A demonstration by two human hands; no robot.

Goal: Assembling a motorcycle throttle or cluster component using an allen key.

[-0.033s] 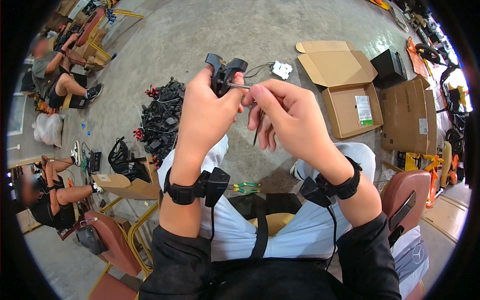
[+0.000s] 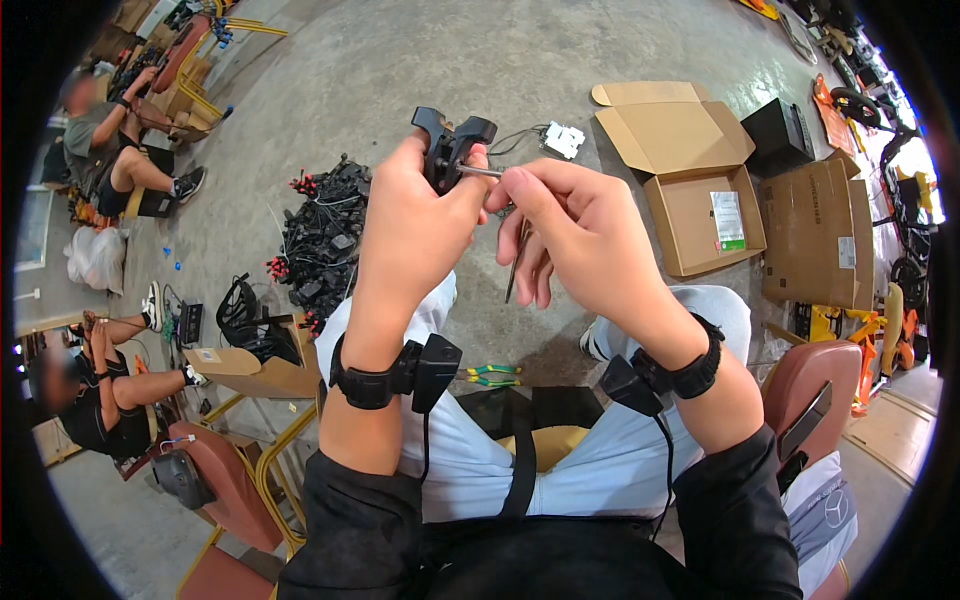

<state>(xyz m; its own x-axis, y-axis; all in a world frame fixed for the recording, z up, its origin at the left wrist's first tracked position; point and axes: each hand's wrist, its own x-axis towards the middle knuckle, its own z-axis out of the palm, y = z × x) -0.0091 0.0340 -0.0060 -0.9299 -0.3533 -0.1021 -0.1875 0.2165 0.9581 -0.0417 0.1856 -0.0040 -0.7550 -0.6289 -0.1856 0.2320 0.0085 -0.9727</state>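
Observation:
My left hand (image 2: 418,225) is closed around a black plastic part (image 2: 450,145) with two curved prongs at its far end. My right hand (image 2: 570,225) pinches a thin metal rod (image 2: 481,172) between thumb and forefinger; its tip meets the right side of the black part. The tip's exact seat is hidden. Below the right fingers hangs a thin dark rod (image 2: 515,270), and whether it joins the metal rod I cannot tell. The other right fingers are loosely curled. Both hands are raised in front of my knees, close together.
A heap of black parts with red-tipped wires (image 2: 325,235) lies left on the floor. An open cardboard box (image 2: 705,225) stands right, beside a larger carton (image 2: 815,230). Green-yellow pliers (image 2: 492,375) lie between my legs. A white piece (image 2: 564,140) lies ahead. Two people sit left.
The thin dark rod beneath my right hand has swung slightly, and the lower right fingers have shifted a little. The left hand and the black part stay put.

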